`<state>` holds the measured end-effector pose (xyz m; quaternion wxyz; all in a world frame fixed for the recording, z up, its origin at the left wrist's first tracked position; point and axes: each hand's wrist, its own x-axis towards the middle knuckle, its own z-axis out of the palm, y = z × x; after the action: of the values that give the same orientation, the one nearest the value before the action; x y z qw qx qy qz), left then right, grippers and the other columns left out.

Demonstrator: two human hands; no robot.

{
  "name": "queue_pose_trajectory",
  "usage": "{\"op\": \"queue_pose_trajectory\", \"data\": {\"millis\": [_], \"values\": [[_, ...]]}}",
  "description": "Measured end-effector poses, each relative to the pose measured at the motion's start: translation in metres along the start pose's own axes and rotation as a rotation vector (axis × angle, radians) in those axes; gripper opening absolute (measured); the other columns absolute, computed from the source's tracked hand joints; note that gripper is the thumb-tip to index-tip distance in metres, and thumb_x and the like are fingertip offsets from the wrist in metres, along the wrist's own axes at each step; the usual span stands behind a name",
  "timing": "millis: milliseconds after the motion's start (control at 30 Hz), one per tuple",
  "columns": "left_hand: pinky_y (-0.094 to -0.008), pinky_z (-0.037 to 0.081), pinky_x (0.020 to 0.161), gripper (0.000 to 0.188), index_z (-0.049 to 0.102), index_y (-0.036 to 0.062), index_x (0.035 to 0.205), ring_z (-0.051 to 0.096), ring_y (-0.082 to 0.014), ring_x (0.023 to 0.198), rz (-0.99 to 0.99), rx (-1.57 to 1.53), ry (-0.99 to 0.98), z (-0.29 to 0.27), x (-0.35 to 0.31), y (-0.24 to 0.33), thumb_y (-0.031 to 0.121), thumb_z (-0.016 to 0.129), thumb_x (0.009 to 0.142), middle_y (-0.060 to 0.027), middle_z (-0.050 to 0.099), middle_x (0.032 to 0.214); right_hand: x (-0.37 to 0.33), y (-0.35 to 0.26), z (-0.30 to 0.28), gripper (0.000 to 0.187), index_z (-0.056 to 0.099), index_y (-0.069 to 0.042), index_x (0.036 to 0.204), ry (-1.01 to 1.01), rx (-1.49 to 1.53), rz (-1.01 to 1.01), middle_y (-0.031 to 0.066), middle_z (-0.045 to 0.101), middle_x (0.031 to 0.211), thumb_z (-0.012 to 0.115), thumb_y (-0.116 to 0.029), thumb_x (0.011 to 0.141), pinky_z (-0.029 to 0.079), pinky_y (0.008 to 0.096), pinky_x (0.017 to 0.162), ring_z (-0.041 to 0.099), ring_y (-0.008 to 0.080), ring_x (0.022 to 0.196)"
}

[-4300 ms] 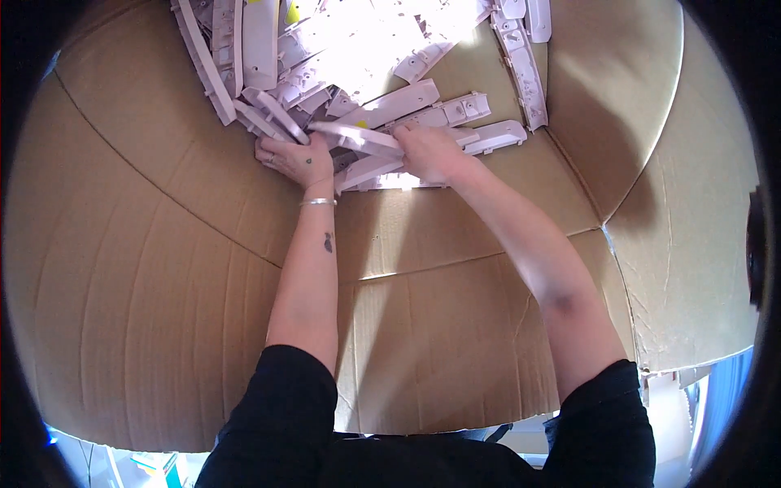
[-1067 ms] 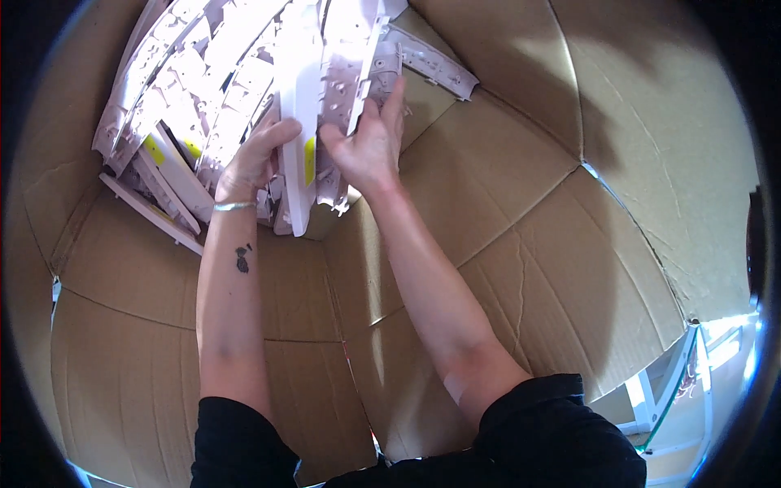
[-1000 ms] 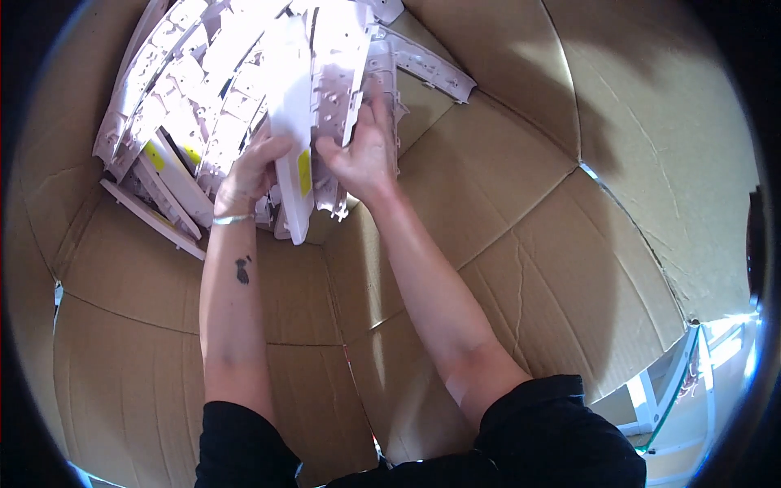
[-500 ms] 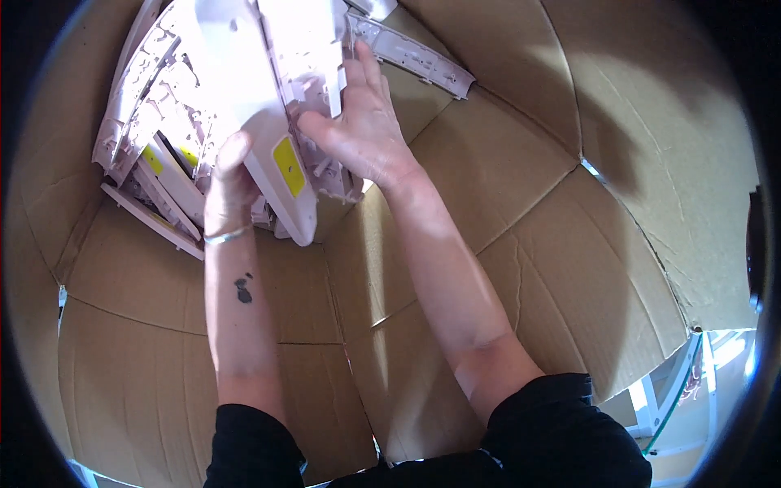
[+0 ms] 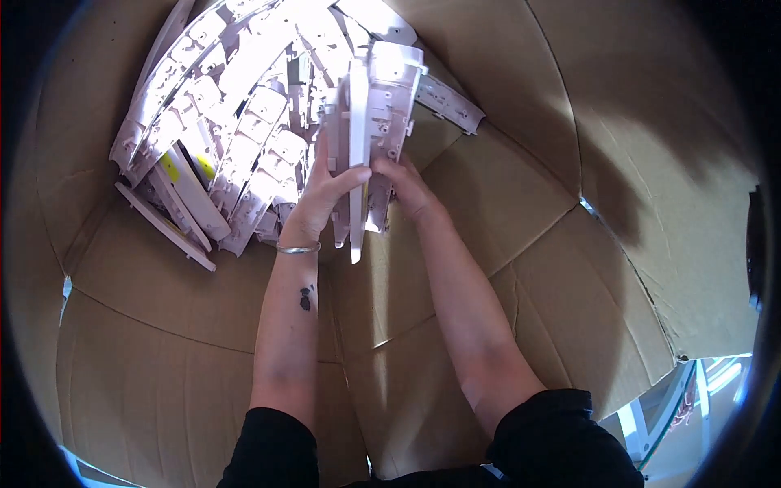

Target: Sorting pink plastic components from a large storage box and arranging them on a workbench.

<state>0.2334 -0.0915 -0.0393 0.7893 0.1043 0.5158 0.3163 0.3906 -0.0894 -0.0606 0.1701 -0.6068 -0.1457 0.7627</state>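
Note:
Between my two hands, a few long white plastic casing parts (image 5: 392, 106) stand on end side by side, some showing ribs and screw bosses and one seen edge-on. My left hand (image 5: 319, 203) is closed on their left side, its thumb across the narrow edge. From the right, my right hand (image 5: 413, 191) grips the same parts low down, with some fingers hidden behind them. Just left of my left hand is a pile of similar white plastic parts (image 5: 264, 118), bleached by bright light.
A large cardboard box (image 5: 504, 211) surrounds my arms, with creased walls. Inside, one long white part (image 5: 451, 106) leans by the right wall. Parts with yellow patches (image 5: 191, 183) lie at the pile's left. Beyond the box, a white metal frame (image 5: 663, 415) shows at lower right.
The held parts have turned from a slant to upright and edge-on, moving right off the pile and hiding most of the yellow patch. My left hand has shifted right; my right hand has come lower.

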Motion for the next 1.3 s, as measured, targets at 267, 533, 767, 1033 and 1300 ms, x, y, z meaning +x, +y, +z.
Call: {"op": "queue_pose_trajectory", "data": {"millis": [267,533,767,1033,1300], "values": [[-0.0344,0.040,0.091,0.073,0.038,0.0024,0.125,0.049,-0.0208,0.106,0.078,-0.364,-0.073,-0.035,-0.021,0.000,0.037,0.068,0.068,-0.0096,0.050,0.114,0.003,-0.078,0.040,0.075,0.034,0.002,0.127,-0.108,-0.429,-0.182,0.0192,0.046,0.120,0.061,-0.035,0.067,0.037,0.0320,0.094,0.046,0.0261,0.112],[-0.0362,0.043,0.090,0.068,0.045,-0.0004,0.118,0.053,-0.0218,0.102,0.288,-0.463,0.062,-0.035,0.014,0.020,0.048,0.062,0.073,-0.0103,0.054,0.110,0.032,-0.113,0.058,0.079,0.036,0.005,0.124,-0.067,-1.056,-0.168,0.0250,0.040,0.124,0.055,-0.049,0.070,0.029,0.0384,0.100,0.035,0.0331,0.121],[-0.0339,0.046,0.081,0.065,0.042,-0.0012,0.121,0.054,-0.0203,0.094,0.080,-0.342,-0.077,-0.043,0.020,0.021,0.040,0.060,0.074,-0.0116,0.054,0.104,0.049,-0.072,0.036,0.073,0.040,0.003,0.118,0.105,-0.593,-0.392,0.0273,0.021,0.136,0.069,-0.036,0.064,0.023,0.0375,0.103,0.023,0.0321,0.128],[-0.0417,0.037,0.096,0.086,0.034,-0.0004,0.128,0.048,-0.0260,0.110,0.170,-0.052,0.009,-0.035,0.023,0.035,0.056,0.062,0.069,-0.0149,0.048,0.118,0.054,-0.078,0.029,0.097,0.022,0.005,0.132,-0.021,-0.319,-0.184,0.0202,0.035,0.128,0.069,-0.043,0.061,0.030,0.0349,0.099,0.036,0.0293,0.120],[-0.0350,0.026,0.103,0.066,0.019,0.0023,0.137,0.033,-0.0203,0.123,0.146,-0.156,-0.071,0.011,-0.083,0.099,0.030,0.051,0.087,-0.0104,0.035,0.133,-0.055,-0.110,0.054,0.069,0.034,0.001,0.127,-0.138,-0.126,-0.158,0.0110,0.049,0.114,0.060,-0.027,0.070,0.037,0.0323,0.091,0.046,0.0189,0.105]]}}
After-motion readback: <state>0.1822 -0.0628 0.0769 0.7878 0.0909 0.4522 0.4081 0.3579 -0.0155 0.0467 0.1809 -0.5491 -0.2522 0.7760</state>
